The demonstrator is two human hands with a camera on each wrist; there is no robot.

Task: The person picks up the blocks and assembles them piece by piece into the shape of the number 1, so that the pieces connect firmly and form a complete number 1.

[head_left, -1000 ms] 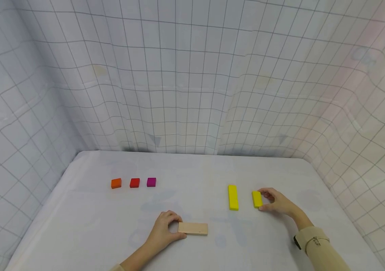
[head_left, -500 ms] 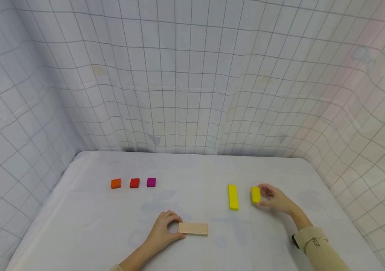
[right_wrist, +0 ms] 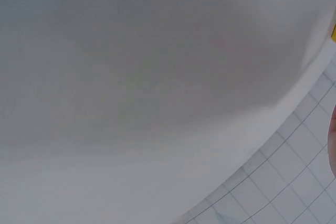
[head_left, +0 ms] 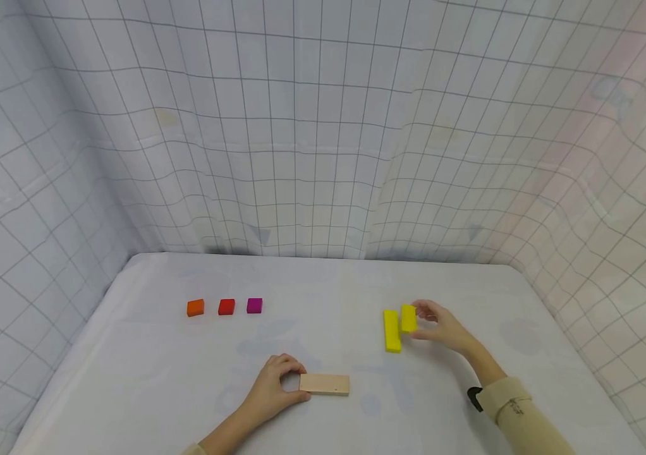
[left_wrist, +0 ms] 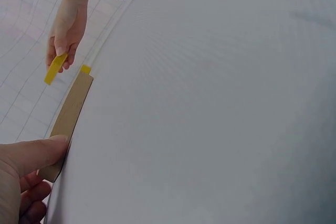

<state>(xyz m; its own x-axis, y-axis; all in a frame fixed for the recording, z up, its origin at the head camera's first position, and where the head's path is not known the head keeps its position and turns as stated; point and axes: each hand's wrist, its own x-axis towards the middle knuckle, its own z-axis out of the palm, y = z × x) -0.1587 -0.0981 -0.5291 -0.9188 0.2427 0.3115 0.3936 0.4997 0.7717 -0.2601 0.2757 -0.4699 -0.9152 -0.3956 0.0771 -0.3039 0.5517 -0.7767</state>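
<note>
My left hand pinches the left end of a plain wooden block between thumb and fingers, near the front middle of the table. In the left wrist view the thumb presses on the wooden block. My right hand pinches a short yellow block by its right side, raised off the table in the left wrist view. Just left of it lies a longer yellow block. The right wrist view catches only a sliver of the right hand at its edge.
An orange block, a red block and a purple block lie in a row at the back left of the white-covered table. Grid-patterned curtains surround the table at the back and both sides.
The right hand has lifted the short yellow block and carried it left and slightly back, up beside the longer yellow block. The left hand and wooden block have stayed in place.
</note>
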